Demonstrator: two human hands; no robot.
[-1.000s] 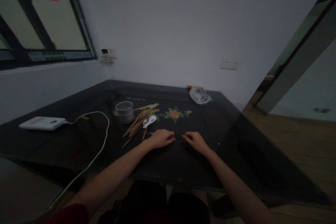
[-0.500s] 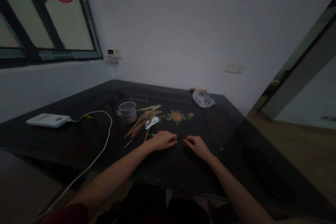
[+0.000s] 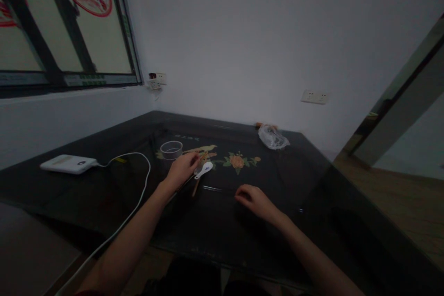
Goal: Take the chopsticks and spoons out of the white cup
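My left hand [image 3: 181, 169] is over the pile of utensils, its fingers curled down. It covers most of the chopsticks, and what the fingertips hold, if anything, is hidden. Just right of it lies a white spoon [image 3: 204, 169] with a small blue mark. One wooden stick [image 3: 196, 186] shows below the spoon. Behind my left wrist stands a clear plastic cup [image 3: 171, 150]. My right hand [image 3: 255, 200] hovers or rests by the table's middle, fingers loosely curled together, with nothing visible in them.
The dark glossy table [image 3: 222, 222] bears a flower-and-bird picture. A white power bank [image 3: 69, 163] with a white cable [image 3: 144, 185] lies at left. A crumpled clear plastic bag [image 3: 272, 137] lies near the back wall. A dark, indistinct object [image 3: 360, 236] lies at right.
My left hand has moved left and away from me, from beside my right hand onto the utensils. My right hand stays nearly in place. The view has tilted slightly up.
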